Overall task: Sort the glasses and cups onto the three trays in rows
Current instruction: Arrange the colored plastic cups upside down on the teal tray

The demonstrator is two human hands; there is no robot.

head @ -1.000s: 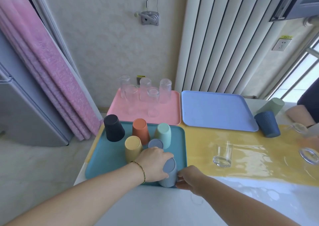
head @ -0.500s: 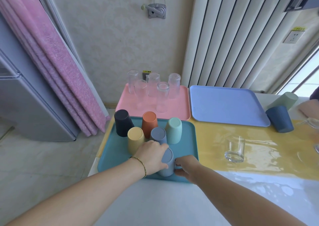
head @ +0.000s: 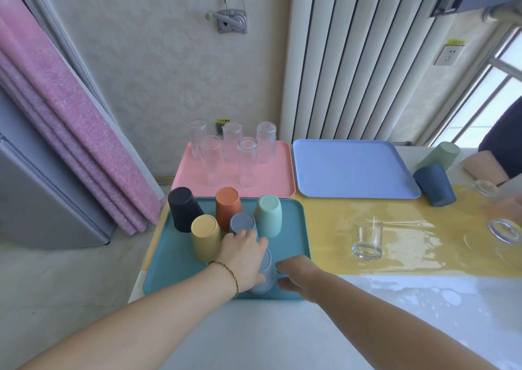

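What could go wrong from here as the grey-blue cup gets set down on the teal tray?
1. The left hand grips the grey-blue cup close to the teal tray front edge; it may tip off.
2. The yellow cup and slate cup stand right by that hand and could get knocked.
3. The clear glass on the glossy yellow mat could be hit by the right hand reaching over.

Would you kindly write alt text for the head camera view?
A left hand grips an upturned grey-blue cup on the teal tray among five other cups; the right hand hovers beside it. Five glasses stand on the pink tray.
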